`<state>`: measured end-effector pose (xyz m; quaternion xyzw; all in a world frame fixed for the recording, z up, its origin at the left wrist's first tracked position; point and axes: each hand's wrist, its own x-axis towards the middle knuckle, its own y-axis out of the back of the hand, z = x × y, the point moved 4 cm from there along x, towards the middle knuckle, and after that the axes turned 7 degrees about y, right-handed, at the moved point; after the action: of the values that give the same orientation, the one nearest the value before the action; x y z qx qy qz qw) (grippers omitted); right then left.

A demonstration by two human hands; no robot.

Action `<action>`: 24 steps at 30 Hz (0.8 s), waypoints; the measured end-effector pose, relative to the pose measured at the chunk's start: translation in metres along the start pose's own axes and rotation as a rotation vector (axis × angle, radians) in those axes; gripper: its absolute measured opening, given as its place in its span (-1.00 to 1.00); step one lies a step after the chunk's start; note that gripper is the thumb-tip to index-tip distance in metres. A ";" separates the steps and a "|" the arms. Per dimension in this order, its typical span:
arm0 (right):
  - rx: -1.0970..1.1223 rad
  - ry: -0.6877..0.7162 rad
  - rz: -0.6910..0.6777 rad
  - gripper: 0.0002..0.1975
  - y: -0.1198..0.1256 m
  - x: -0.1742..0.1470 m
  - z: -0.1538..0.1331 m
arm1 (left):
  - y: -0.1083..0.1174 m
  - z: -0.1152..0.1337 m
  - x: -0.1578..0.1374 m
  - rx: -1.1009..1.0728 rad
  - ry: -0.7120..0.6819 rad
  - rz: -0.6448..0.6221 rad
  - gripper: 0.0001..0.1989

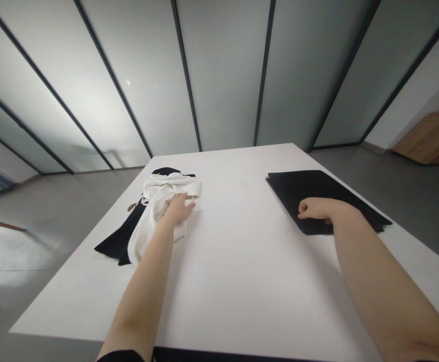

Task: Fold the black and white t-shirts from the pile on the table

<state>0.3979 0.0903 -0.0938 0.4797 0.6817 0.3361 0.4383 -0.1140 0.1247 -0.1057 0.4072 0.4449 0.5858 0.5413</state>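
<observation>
On the left of the table, my left hand [179, 206] rests on a rumpled white cloth garment [148, 221], thumb apart and fingers stretched out. Under and beside the white cloth lies a black garment [119, 236] with some white and brown marking, partly covered. To the right, my right hand [315, 208] is curled closed above the near part of a stack of flat black sheets [306, 186]. I see nothing in its fingers, and cannot tell whether it touches the stack. The sheets' edges are slightly out of line.
Both piles lie on a long white table [234, 261], with bare surface between them. Frosted glass panels [227, 75] with dark frames stand behind it. A wooden piece of furniture [430, 136] is at the far right, and grey floor [65, 211] surrounds the table.
</observation>
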 end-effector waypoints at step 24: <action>0.356 0.345 0.466 -0.71 0.031 -0.061 -0.138 | 0.039 0.157 -0.130 -0.398 -0.608 -0.277 -0.36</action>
<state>0.2912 0.0371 0.0040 0.6278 0.6659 0.3791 0.1372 0.0366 0.0071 -0.0250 0.3854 0.1928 0.4345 0.7909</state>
